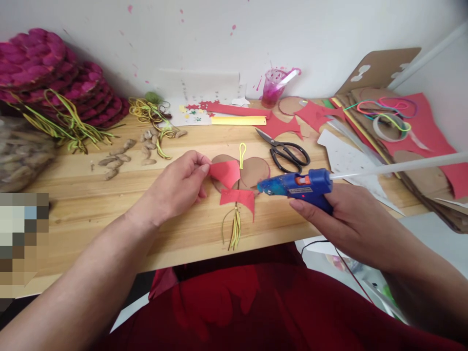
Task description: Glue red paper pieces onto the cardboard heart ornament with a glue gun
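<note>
My right hand [347,224] is wrapped round a blue hot glue gun [300,185] with a long white glue stick in its back. The gun's nozzle points left, at the right side of a cardboard heart [256,170] lying on the table. With fingertips pinched, my left hand [183,180] holds the left edge of a red paper piece [224,172] over the heart's left lobe. Another red paper piece [237,199] covers the heart's lower part. A yellow loop [242,155] stands out at the top, and a yellow-green tassel [236,229] hangs from the bottom tip.
Black-handled scissors [288,151] lie just behind the heart. Farther back are a yellow ruler [239,120], red paper scraps [281,126] and a pink-stained cup [273,87]. Peanuts [120,157] and pink braided stacks [54,73] occupy the left; cardboard and a tape roll [389,127] the right.
</note>
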{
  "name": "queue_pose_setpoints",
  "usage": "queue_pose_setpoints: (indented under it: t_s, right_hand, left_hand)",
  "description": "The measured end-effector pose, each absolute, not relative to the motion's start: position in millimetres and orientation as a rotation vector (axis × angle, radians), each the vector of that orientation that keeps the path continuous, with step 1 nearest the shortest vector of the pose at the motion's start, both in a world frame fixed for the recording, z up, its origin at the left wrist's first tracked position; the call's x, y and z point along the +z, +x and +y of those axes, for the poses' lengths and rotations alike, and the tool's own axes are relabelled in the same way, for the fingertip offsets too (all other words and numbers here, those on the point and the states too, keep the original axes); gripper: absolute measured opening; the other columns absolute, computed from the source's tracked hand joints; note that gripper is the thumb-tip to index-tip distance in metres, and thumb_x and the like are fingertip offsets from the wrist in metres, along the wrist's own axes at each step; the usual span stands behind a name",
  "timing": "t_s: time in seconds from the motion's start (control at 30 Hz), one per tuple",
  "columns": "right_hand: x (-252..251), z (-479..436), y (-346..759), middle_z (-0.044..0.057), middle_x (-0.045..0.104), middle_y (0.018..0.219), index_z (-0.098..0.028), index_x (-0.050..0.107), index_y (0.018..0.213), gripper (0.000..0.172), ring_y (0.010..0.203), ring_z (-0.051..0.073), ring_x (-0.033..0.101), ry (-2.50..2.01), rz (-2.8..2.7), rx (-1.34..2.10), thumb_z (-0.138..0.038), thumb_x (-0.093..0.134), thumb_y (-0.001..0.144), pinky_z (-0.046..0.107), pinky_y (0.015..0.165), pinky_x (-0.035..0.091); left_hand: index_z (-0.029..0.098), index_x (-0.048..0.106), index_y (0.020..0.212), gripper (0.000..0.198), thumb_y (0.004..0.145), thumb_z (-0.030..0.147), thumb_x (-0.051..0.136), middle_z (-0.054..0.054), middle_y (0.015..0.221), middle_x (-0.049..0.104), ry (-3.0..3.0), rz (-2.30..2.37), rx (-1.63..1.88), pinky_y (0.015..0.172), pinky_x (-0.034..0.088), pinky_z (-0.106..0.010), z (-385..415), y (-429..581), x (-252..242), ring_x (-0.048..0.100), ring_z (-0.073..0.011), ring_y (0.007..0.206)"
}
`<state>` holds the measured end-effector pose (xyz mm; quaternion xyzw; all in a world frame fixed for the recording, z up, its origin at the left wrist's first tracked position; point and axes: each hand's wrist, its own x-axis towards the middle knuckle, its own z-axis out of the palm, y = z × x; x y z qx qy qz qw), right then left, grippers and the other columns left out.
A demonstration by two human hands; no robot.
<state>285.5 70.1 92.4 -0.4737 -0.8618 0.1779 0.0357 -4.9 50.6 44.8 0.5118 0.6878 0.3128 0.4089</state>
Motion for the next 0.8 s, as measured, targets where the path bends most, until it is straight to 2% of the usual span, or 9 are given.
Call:
queue_pose_setpoints:
  t_s: [0.17,0.5,0.67,0.8]
  right_hand:
    - [91.9,71.1,272.1,0.002,0.052,0.064,-0.024,0.04,0.067,0.046,0.058,0.017,0.041,-1.427,-2.708,0.689,-0.057,0.039,0.1,0.033,0.057,0.03]
    - [93.4,79.8,267.6,0.002,0.049,0.06,-0.023,0.038,0.063,0.048,0.054,0.015,0.036,-1.469,-2.741,0.479,-0.056,0.04,0.098,0.032,0.055,0.026]
    - [97.4,79.1,259.2,0.003,0.057,0.065,-0.022,0.047,0.068,0.044,0.058,0.016,0.045,-1.358,-2.759,0.667,-0.053,0.042,0.099,0.032,0.057,0.031]
    - [93.2,82.6,252.3,0.005,0.06,0.072,-0.021,0.05,0.071,0.044,0.063,0.018,0.049,-1.385,-2.8,0.628,-0.054,0.04,0.1,0.033,0.06,0.033]
  left_hand:
    - [0.024,0.053,0.089,0.011,0.092,0.033,0.048,0.003,0.053,0.06,1.332,1.742,0.764,0.051,0.04,-0.028,51.0,-5.9,46.3,0.055,-0.0162,0.046]
    - [0.024,0.052,0.09,0.012,0.093,0.034,0.049,0.003,0.054,0.06,1.336,1.719,0.774,0.05,0.041,-0.027,50.8,-7.6,44.3,0.055,-0.0156,0.047]
    - [0.023,0.052,0.091,0.018,0.095,0.04,0.049,0.003,0.053,0.06,1.232,1.656,0.801,0.051,0.043,-0.027,51.8,-10.5,39.8,0.055,-0.0158,0.048]
    - [0.023,0.052,0.091,0.019,0.096,0.041,0.048,0.003,0.055,0.061,1.256,1.656,0.798,0.051,0.043,-0.026,50.8,-13.1,37.2,0.056,-0.0153,0.049]
